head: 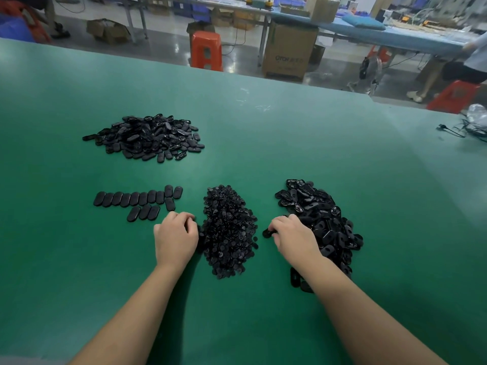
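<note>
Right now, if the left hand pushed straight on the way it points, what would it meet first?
The pile of small round black parts: the left hand points up-right, its curled fingers at that pile's left edge, seemingly touching it.

Small round parts (pixel 229 230): black, glossy, very many; loose heap, long axis toward the near edge of the counter (pixel 290 143), mid-width.
Oval shells (pixel 325 225): black, hollow, jumbled heap just right of the round parts, not touching them.
Single oval shell (pixel 266 233): black, between both heaps, pinched by right hand (pixel 292 238).
</note>
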The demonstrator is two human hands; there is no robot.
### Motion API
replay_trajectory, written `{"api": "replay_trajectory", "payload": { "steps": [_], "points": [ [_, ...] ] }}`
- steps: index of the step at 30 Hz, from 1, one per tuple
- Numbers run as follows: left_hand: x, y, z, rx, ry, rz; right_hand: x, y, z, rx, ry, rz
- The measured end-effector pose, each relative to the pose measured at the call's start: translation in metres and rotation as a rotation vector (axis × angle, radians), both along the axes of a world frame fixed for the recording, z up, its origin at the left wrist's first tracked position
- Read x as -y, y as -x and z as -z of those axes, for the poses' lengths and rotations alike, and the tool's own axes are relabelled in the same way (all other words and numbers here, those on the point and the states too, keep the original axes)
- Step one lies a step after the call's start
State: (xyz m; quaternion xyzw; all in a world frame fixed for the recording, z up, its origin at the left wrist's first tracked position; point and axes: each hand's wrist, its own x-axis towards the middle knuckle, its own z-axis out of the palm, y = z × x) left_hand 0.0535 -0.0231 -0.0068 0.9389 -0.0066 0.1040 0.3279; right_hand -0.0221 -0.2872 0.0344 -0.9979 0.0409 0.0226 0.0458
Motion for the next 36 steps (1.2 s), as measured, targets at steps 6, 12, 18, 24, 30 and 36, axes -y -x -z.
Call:
{"api": "replay_trajectory", "payload": {
  "steps": [6,12,18,24,30,36],
  "points": [
    [-0.001,0.0,0.002,0.002,0.0,0.003,0.002,-0.003,0.0,-0.002,-0.101,-0.013],
    [-0.001,0.0,0.001,0.005,0.002,0.006,-0.002,-0.006,0.002,-0.027,-0.127,0.032],
    [-0.001,0.0,0.001,0.003,-0.001,0.009,-0.009,-0.007,0.001,0.018,-0.084,0.006],
    [-0.001,-0.001,0.002,0.002,-0.008,0.009,-0.007,-0.01,0.001,-0.029,-0.061,-0.016],
    [-0.001,-0.001,0.003,0.011,-0.013,0.012,-0.001,-0.008,-0.001,-0.044,-0.079,0.049],
    [-0.001,-0.001,0.002,0.006,-0.014,0.013,-0.006,-0.004,0.002,-0.034,-0.085,0.082]
  ]
}}
